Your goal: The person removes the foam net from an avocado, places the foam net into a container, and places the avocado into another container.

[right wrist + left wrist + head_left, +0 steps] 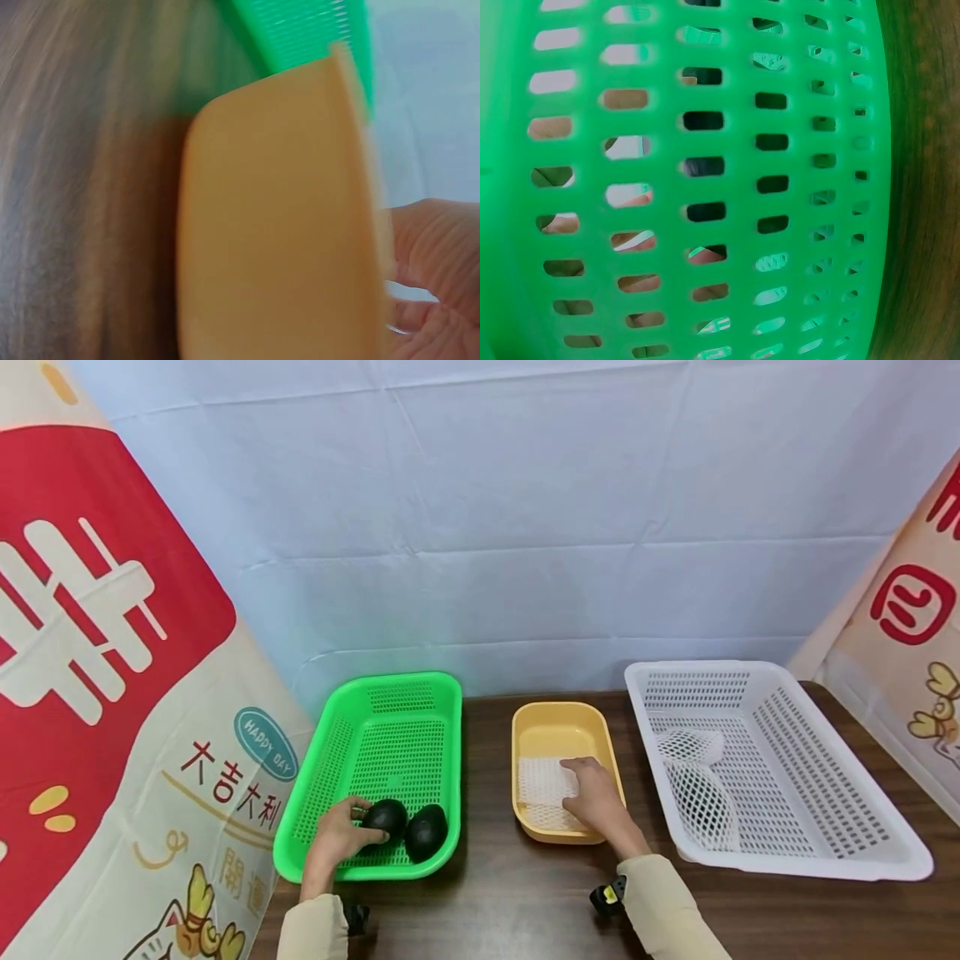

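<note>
In the head view my left hand (341, 835) is inside the green basket (453, 752), its thumb and fingers round a dark oval avocado (386, 816). A second avocado (426, 833) lies right beside it. The left wrist view shows mostly the basket's slotted wall (735, 187), with bits of hand and dark fruit behind the slots. My right hand (596, 797) reaches into the small yellow tub (562, 717), thumb and forefinger spread apart over white foam netting (542, 781). The tub's side (277, 225) hides part of that hand in the right wrist view.
On the right stands a large white basket (847, 860), with white foam net sleeves (701, 802) along its left side. All containers are on a dark wooden table (487, 902). A pale cloth (480, 527) hangs behind, and a printed cloth (187, 668) hangs at the left.
</note>
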The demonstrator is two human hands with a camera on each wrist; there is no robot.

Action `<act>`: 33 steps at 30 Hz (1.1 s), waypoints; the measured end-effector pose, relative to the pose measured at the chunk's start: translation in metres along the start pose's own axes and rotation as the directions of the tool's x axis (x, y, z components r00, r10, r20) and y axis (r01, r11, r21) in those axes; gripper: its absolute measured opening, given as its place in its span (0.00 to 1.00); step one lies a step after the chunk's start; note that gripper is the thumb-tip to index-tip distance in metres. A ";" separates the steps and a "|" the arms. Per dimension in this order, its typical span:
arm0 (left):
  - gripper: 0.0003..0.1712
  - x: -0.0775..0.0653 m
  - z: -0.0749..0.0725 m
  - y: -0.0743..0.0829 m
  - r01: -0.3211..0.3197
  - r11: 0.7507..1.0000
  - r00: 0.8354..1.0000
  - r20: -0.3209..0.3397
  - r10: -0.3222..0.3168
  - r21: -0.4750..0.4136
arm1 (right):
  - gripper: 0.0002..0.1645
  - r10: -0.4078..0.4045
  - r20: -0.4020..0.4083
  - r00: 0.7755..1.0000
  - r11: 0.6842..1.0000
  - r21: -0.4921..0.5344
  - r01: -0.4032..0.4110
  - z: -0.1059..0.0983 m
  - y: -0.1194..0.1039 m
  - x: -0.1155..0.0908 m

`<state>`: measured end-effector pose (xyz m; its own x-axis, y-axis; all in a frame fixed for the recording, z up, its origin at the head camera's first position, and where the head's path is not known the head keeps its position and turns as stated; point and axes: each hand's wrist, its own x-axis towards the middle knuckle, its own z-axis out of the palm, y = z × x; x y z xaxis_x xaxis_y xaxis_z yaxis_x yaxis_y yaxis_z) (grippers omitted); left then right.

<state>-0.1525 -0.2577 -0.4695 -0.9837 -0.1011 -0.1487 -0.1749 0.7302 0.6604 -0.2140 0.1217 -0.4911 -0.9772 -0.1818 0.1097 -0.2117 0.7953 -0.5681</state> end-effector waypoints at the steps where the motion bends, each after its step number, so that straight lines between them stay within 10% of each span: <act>1: 0.33 0.000 0.000 0.000 -0.003 1.000 1.000 0.000 0.003 0.001 | 0.33 -0.020 -0.017 1.000 1.000 0.007 0.020 -0.004 -0.001 -0.002; 21: 0.36 -0.001 -0.005 0.009 -0.072 0.997 0.995 -0.071 0.072 0.001 | 0.26 -0.157 -0.128 0.979 0.986 0.043 0.164 -0.031 -0.007 -0.029; 33: 0.34 -0.006 0.007 0.032 -0.202 0.971 0.956 -0.242 0.168 -0.126 | 0.27 -0.249 -0.173 0.953 0.965 0.036 0.259 -0.048 -0.001 -0.034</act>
<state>-0.1520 -0.2294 -0.4527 -0.9795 -0.1377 0.1471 0.0241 0.6448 0.7640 -0.1815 0.1551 -0.4554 -0.8811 -0.2715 0.3873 -0.4570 0.6999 -0.5489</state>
